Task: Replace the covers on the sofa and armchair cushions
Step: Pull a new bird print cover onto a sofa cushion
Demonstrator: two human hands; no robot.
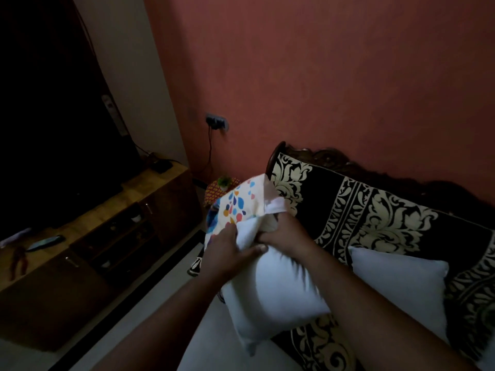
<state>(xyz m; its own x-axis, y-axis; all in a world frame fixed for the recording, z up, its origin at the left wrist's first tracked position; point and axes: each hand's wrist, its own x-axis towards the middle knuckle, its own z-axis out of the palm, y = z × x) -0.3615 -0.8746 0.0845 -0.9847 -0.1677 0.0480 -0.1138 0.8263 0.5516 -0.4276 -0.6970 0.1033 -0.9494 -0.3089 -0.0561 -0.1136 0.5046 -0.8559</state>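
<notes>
A bare white cushion is held in mid-air at the centre of the scene, over the near left edge of the sofa. Its far corner sits inside the mouth of a cover; most of the cushion is still outside it. The cover is cream cloth printed with drop-shaped spots in blue, orange and red, limp and creased, with its far corner standing up. The cushion is plain, smooth and plump, dented where it is held.

The left hand grips the cushion and the cover's edge from the left, thumb pressed into the white cloth. The right hand is curled at the cover's opening, its fingers tucked into the fabric; whether they hold cover or cushion I cannot tell.

A second white cushion, also bare, lies on the sofa seat to the right, just beside the right forearm. The sofa is draped in black cloth with cream floral scrolls, and has a dark carved wooden frame at the back.

Beyond the cover, in the corner, stands a small plant on a red patterned stool. A wall socket with a hanging cord is above it on the reddish wall. At the left is a wooden cabinet with open shelves and a remote on top.
</notes>
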